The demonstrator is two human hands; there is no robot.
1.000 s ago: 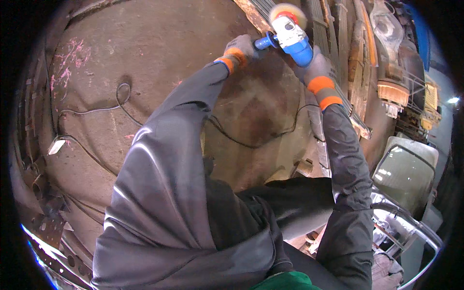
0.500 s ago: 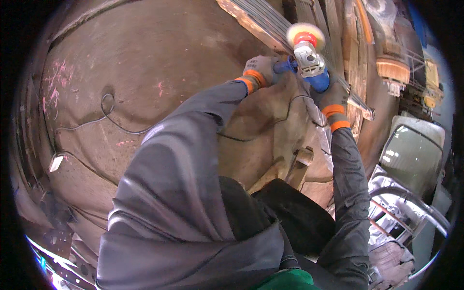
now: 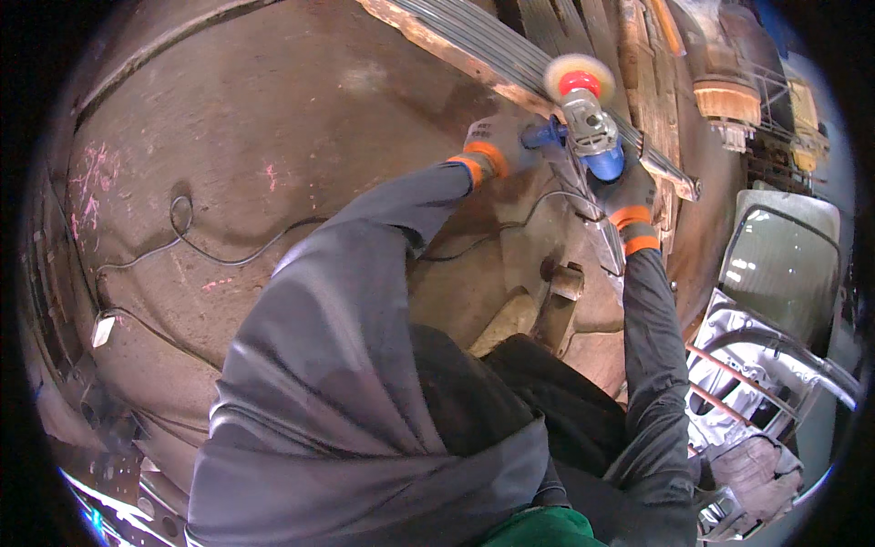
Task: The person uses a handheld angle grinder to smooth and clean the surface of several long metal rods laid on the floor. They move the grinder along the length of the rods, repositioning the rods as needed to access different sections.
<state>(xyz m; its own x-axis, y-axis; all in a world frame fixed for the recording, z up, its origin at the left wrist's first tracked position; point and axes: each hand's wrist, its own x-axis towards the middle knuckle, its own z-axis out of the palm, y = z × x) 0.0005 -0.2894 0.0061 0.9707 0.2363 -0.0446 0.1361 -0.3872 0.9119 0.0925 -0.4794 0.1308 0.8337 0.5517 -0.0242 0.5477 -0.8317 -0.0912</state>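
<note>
In the head view, the person holds an angle grinder in both gloved hands, high in the picture and right of centre. Its long axis runs from the blue rear body, near the right wrist, up and slightly left to the head, so the tool points away from the person. The round, pale disc with a red hub sits at that far end, against the bundle of long flat metal bars that slants across the top.

The right hand is closed around the blue rear body. The left hand is closed around the blue side handle, which sticks out to the left, across the tool's length. Both gloves are grey with orange cuffs, and grey sleeves run down to the lower edge.

A thin black cable lies looped on the brown, dusty floor to the left.

Against half a second ago, the grinder lies at much the same place and slant; the disc has edged slightly left along the bars, and the left hand sits a little further left.
</note>
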